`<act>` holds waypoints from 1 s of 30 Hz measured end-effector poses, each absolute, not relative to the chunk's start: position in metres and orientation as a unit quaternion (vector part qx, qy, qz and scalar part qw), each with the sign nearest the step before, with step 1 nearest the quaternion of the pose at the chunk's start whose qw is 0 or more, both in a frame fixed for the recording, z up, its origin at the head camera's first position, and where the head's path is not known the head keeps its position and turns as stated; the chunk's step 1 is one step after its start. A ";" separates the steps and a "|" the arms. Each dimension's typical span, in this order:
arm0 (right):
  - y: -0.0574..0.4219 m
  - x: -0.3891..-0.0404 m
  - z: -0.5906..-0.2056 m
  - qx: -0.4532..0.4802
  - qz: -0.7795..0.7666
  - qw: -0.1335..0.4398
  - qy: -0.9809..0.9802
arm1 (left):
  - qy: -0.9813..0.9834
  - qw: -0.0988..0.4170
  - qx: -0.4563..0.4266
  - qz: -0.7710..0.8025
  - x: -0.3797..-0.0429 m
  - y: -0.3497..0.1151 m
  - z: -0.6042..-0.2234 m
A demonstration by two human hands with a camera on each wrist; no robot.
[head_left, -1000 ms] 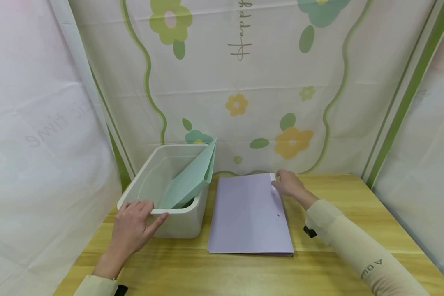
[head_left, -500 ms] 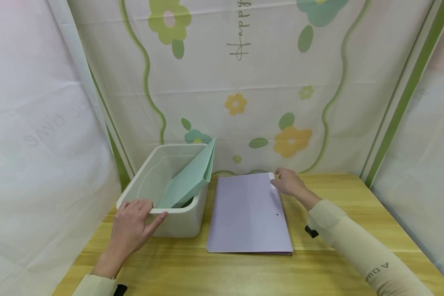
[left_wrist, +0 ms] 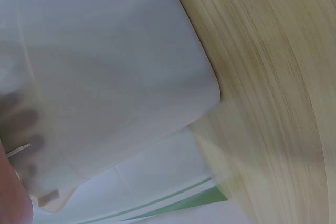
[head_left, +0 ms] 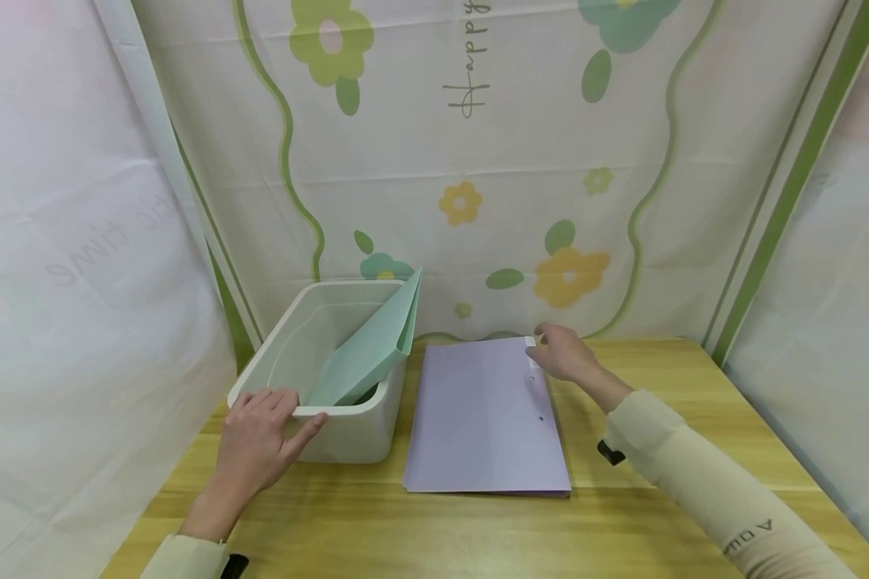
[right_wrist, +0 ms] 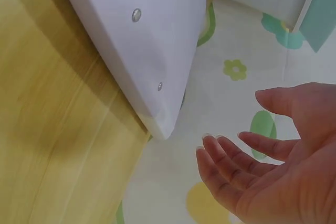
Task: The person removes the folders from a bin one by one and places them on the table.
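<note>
My left hand grips the near rim of a white plastic bin, its fingers over the edge and the thumb along the outside. In the left wrist view the fingers show dimly through the bin's wall. A mint-green folder leans inside the bin, its upper corner sticking out past the right rim. To the right, a lilac folder lies closed on the table, with a white label and two small metal rivets along its right side. My right hand hovers at its far right corner; the right wrist view shows loosely bent fingers holding nothing.
The wood-grain table ends at the back against a white cloth printed with flowers. More cloth hangs at the left and right sides. The bin stands close to the left cloth.
My right hand has lifted slightly from the lilac folder's labelled corner, thumb and fingers now wider apart. The left hand, the bin and both folders stay as they were.
</note>
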State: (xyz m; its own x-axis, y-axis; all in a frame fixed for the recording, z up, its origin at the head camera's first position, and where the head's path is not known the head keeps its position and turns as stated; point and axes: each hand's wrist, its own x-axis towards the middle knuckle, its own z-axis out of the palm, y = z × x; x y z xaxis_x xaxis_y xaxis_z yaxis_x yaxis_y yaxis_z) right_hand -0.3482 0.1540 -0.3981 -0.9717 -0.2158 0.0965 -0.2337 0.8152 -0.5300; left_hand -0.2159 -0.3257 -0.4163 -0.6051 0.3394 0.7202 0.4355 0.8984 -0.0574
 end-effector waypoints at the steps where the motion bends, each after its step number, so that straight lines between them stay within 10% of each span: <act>1: 0.154 -0.348 -0.398 0.118 0.281 0.017 -0.952 | -0.893 0.388 -0.217 -0.062 -0.216 -0.326 -0.417; 30: 0.133 -0.326 -0.377 0.150 0.291 0.043 -0.944 | -0.893 0.389 -0.217 -0.066 -0.214 -0.325 -0.416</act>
